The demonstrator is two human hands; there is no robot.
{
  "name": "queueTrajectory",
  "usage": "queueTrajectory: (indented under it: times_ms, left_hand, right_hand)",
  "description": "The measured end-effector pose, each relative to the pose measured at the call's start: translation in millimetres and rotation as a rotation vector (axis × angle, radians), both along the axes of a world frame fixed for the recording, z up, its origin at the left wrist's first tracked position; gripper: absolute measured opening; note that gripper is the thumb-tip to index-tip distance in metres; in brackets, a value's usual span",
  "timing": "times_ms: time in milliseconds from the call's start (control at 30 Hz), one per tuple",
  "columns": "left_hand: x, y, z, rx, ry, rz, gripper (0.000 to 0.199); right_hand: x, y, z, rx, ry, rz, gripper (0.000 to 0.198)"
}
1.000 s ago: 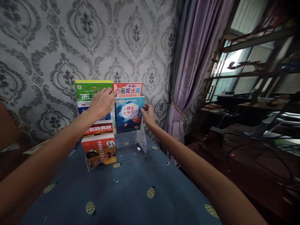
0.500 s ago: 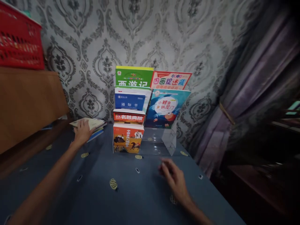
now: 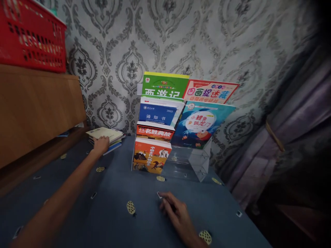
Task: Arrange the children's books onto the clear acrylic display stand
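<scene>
At the left, my left hand (image 3: 101,144) is at the front edge of a low stack of thin books (image 3: 117,144), its curled fingers closed on the cream top booklet (image 3: 103,133). My right hand (image 3: 177,213) hovers over the front of the table with nothing in it, index finger extended, other fingers loosely bent and apart. Between and beyond the hands stands a clear stepped book rack (image 3: 200,165). Its left column holds a green book (image 3: 165,84), a blue booklet (image 3: 156,113), a red book (image 3: 155,132) and an orange book (image 3: 152,155). On its right side lean a red-and-white book (image 3: 210,90) and a teal fish book (image 3: 203,124).
A dark blue cloth (image 3: 111,213) with pineapple prints covers the table. To the left is a wooden cabinet (image 3: 41,110) with a red basket (image 3: 33,38) on top. Patterned wallpaper (image 3: 131,65) lies behind, and a tied purple curtain (image 3: 261,165) hangs at the right.
The view has shifted left, so the rack sits farther right. My left hand has drawn back from flat on the stack to its front edge, fingers curling. My right hand has moved left, toward me.
</scene>
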State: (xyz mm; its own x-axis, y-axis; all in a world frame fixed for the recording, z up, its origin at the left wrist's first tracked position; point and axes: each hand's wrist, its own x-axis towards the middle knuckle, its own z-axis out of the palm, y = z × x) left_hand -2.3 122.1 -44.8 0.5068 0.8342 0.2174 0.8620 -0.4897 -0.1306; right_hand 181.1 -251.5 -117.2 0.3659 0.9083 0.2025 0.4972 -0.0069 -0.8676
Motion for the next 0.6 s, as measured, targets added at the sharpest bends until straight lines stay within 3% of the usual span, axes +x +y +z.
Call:
queueTrajectory:
  times_ms: [200, 333, 600]
  left_hand:
    - [0, -21, 0.8, 0.084, 0.103, -0.008, 0.041]
    - [-15, -44, 1.7, 0.129, 0.145, -0.035, 0.033]
    - [-64, -120, -17.3, 0.143, 0.24, -0.107, 0.042]
  right_hand:
    - [0, -2, 2, -0.006, 0.01, 0.002, 0.049]
    - [0, -4, -1, -0.01, -0.02, 0.013, 0.049]
    - [1, -5, 2, -0.007, -0.058, 0.054, 0.05]
